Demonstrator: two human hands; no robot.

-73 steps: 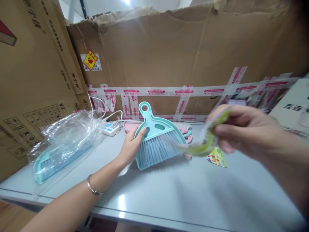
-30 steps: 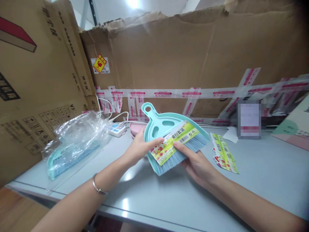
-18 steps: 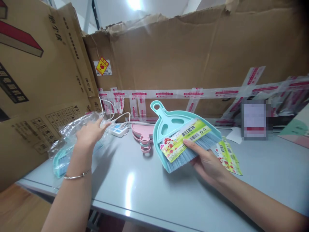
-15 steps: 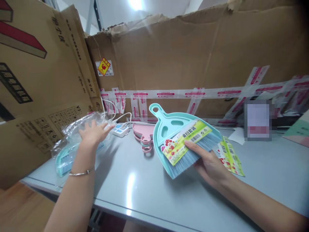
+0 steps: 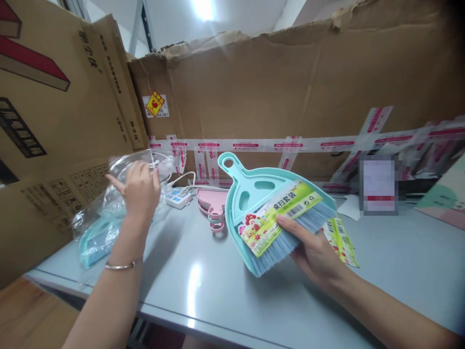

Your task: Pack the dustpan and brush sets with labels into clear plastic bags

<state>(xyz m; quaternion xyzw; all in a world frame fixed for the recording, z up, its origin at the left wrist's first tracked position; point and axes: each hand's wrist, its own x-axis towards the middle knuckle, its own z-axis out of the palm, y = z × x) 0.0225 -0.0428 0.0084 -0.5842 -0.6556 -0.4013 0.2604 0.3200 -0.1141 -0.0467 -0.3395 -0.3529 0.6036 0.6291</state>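
Note:
In my right hand [image 5: 316, 247] is a turquoise dustpan [image 5: 254, 186] with a blue-bristled brush [image 5: 278, 252] nested in it, tilted above the table. My thumb presses on the printed card [image 5: 276, 218] wrapped around the set; the other fingers are behind. At the left, my left hand [image 5: 140, 186] has its middle fingers curled into a clear plastic bag [image 5: 116, 201], with the little finger sticking out. Under the plastic lies another turquoise dustpan set [image 5: 96, 242]. A pink dustpan set [image 5: 212, 201] rests on the table between my hands.
A white power strip [image 5: 178, 198] with cables stands behind the left hand. Another printed card [image 5: 341, 242] lies beyond my right wrist. Large cardboard boxes [image 5: 247, 92] wall the grey table [image 5: 170, 286] at the back and left. A blurred upright item [image 5: 379, 184] stands at the back right.
My left hand has gone from spread fingers over the plastic bag to curled fingers, and part of the bag has risen with it. The right hand still holds the dustpan set.

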